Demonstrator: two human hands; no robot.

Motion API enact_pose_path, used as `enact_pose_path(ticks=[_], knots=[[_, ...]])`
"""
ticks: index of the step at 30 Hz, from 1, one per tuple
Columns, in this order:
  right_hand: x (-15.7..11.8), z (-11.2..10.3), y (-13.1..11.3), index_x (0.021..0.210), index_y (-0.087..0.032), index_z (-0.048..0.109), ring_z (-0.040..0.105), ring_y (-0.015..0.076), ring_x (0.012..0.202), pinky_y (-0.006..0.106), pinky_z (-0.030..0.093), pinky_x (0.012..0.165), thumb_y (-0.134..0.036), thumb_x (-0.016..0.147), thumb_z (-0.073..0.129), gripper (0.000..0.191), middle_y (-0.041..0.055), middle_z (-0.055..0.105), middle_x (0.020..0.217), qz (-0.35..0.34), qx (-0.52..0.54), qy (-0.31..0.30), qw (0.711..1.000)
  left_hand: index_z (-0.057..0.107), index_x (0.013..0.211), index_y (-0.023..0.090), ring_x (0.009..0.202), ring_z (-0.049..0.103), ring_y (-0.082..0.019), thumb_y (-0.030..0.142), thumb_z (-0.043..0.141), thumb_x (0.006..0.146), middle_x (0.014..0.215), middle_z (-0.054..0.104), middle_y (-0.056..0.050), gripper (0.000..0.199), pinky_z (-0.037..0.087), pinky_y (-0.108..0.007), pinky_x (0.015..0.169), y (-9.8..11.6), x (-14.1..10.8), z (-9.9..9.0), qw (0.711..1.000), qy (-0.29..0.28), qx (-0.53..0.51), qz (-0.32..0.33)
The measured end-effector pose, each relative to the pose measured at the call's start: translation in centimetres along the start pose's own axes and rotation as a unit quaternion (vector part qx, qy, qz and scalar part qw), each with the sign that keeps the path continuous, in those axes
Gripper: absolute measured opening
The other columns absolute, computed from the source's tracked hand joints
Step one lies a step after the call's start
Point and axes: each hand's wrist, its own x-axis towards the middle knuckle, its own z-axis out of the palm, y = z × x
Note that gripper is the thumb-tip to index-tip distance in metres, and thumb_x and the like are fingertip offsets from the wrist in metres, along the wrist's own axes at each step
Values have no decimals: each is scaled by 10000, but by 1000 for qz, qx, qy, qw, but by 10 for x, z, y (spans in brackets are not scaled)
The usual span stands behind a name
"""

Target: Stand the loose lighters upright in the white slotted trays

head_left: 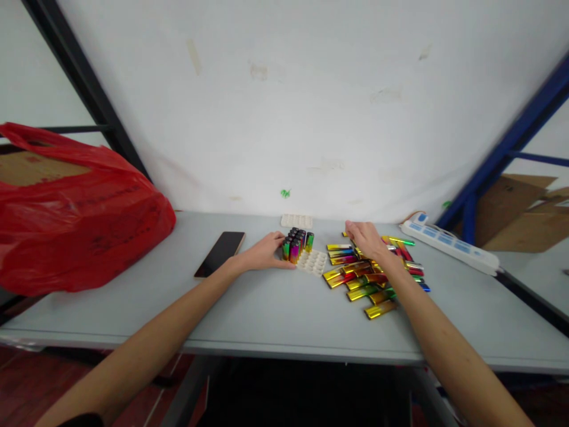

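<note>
Glossy rainbow-metallic lighter-shaped pieces (pixel 379 311): slick, light, best taken by the flanks

Far left: red plastic bag (pixel 89 231), then a flat black phone (pixel 221 254) on the pale grey tabletop (pixel 222 323).

Your left hand (pixel 263 254) curves half open, thumb spread from fingers, around the left side of an upright cluster (pixel 294 251) of black-topped pieces. Looks like a brace, not a grip; exact fingertip contact unclear.

Cluster stands close-packed at the left part of an off-white moulded tray (pixel 313 262) with rows of round hollows. Tray looks thin, probably slides if nudged. Uprights look narrow-footed: a sideways knock could topple neighbours. Hold them near the black tops, from above. Second off-white tray (pixel 296 221) lies behind, by the wall.

Your right hand (pixel 368 240) has its fingers curled at the far side of a loose pile (pixel 376 278); a gold end shows just beside the fingertips. Whether you have hold of it, you cannot tell.

Pile lies flat, overlapping. Judged stiff and hard, mirror finish likely slippery. Pinch mid-body across the long sides; topmost should lift freest.

Far right: white power strip with blue sockets (pixel 451 243).
</note>
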Motion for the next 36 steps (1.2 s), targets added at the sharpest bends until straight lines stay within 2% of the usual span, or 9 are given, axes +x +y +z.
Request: enact_pose_path(ticks=[6,9,12,17,22,26,29,32,36], knots=[[3,-3,0,702,-260,568,565,219,672,346,407,704,-503,1112,381,513,32,633,656,-3,-9,-22,1000,796,1186,182,1307,630,-422,849,869,728,1355,705,-165,812,534,-524,1194,-1,1,0,1000,6,1,3],[5,-4,5,875,-220,711,672,236,827,338,484,805,-432,1079,491,368,66,758,868,-35,9,-41,999,795,1182,171,1306,632,-428,856,855,735,1354,703,-179,820,528,-536,1197,-1,1,0,1000,2,4,1],[5,-5,15,1000,-192,802,724,266,937,378,535,917,-349,1041,611,251,116,801,1015,-64,-2,-81,995,791,1205,164,1323,628,-433,846,856,745,1376,697,-191,825,512,-547,1219,-1,0,-1,1000,1,2,2],[2,-6,35,1038,-238,883,752,323,1075,448,566,1015,-304,935,826,134,132,829,1163,-54,-67,-136,987,792,1215,183,1329,627,-427,838,874,733,1379,704,-177,817,511,-544,1227,-1,0,0,1000,7,-2,2],[2,-3,38,937,-233,847,761,327,1053,450,571,996,-287,927,831,58,127,829,1074,-56,-65,-156,984,790,1231,188,1331,626,-424,832,875,731,1388,702,-172,820,514,-536,1225,0,0,-1,1000,4,-6,0],[1,1,30,1046,-225,744,753,274,893,399,566,866,-346,985,743,136,85,821,959,-18,-4,-114,993,793,1212,187,1336,622,-424,826,875,738,1385,696,-164,800,516,-515,1224,1,0,-1,1000,3,1,-4],[1,6,18,1139,-226,706,714,233,732,359,542,753,-521,1028,670,317,33,775,806,20,118,-75,990,790,1204,174,1341,617,-427,825,870,745,1385,690,-172,800,511,-518,1228,1,0,-1,1000,-1,7,-5],[5,15,2,1088,-216,720,638,208,675,337,508,675,-757,904,737,571,4,693,733,58,240,1,969,783,1212,164,1345,614,-430,816,866,756,1396,682,-188,799,505,-531,1233,1,0,-1,1000,-5,10,-3],[8,26,-23,930,-243,679,590,186,710,313,499,664,-893,854,678,654,-1,631,765,97,326,53,939,786,1210,177,1332,622,-422,827,861,758,1383,690,-175,795,508,-523,1229,2,-1,-1,1000,-2,6,2]])
